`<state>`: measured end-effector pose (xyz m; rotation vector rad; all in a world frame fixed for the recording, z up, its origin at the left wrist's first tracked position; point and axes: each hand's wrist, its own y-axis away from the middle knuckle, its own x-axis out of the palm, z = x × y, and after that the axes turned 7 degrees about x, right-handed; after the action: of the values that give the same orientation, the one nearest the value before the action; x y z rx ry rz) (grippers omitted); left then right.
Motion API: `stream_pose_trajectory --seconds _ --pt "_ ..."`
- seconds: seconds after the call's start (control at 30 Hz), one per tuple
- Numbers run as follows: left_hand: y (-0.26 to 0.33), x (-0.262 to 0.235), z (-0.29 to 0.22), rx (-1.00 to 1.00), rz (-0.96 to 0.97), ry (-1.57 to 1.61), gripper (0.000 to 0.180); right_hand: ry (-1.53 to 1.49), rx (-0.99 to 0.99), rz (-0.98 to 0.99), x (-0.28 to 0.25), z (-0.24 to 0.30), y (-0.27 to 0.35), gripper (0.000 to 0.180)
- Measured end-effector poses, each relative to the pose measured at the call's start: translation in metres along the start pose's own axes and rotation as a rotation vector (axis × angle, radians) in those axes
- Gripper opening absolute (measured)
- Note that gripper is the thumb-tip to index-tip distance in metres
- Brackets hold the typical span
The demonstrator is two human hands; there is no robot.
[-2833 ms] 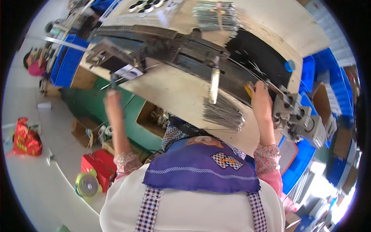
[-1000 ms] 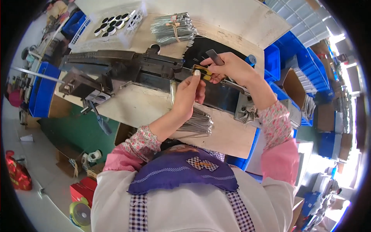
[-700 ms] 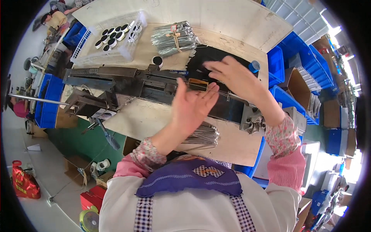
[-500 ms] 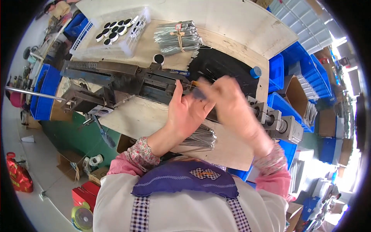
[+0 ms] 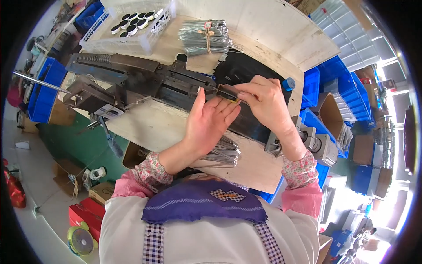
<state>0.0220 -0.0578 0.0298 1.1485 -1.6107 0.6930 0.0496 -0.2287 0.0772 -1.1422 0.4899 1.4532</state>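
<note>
My left hand (image 5: 204, 125) lies palm up with its fingers stretched out, beside the end of a long dark metal bench machine (image 5: 176, 86). Its fingertips reach under a small dark piece with a yellowish edge (image 5: 228, 93) at the machine's end. From the right, my right hand (image 5: 268, 102) has thumb and fingers pinched together at that same piece. Whatever sits between those fingertips is too small to make out. A bundle of metal wire rods (image 5: 222, 154) lies on the table below my left hand, partly hidden by my wrist.
Behind the machine stand a clear plastic crate (image 5: 94, 44) of black-topped white rolls and a tied bundle of wires (image 5: 204, 39). A black mat (image 5: 250, 72) carries loose wires, with a blue cap (image 5: 289, 84) beside it. Blue bins (image 5: 312, 88) stand right of the table.
My right hand, blurred before, is now sharp and pinching at the machine's end. My left hand has shifted slightly and its fingers lie flatter. The whole view has moved a little.
</note>
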Motion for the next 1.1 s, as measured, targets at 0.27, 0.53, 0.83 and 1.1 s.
stream_pose_trajectory --seconds 0.27,0.53,0.83,1.1 --pt "-0.002 -0.007 0.000 -0.050 0.096 -0.004 0.069 0.068 -0.045 -0.062 -0.009 0.000 0.009 0.015" --pt "0.001 -0.007 -0.007 -0.015 0.049 0.034 0.073 -0.163 0.011 -0.183 -0.011 0.019 0.004 0.007" --pt "0.006 -0.004 -0.009 -0.001 0.059 -0.009 0.074 0.457 0.182 0.105 -0.008 0.048 0.047 0.038" --pt "-0.005 -0.003 -0.012 -0.068 -0.045 -0.013 0.065 0.646 0.032 0.054 -0.001 0.046 0.044 0.049"
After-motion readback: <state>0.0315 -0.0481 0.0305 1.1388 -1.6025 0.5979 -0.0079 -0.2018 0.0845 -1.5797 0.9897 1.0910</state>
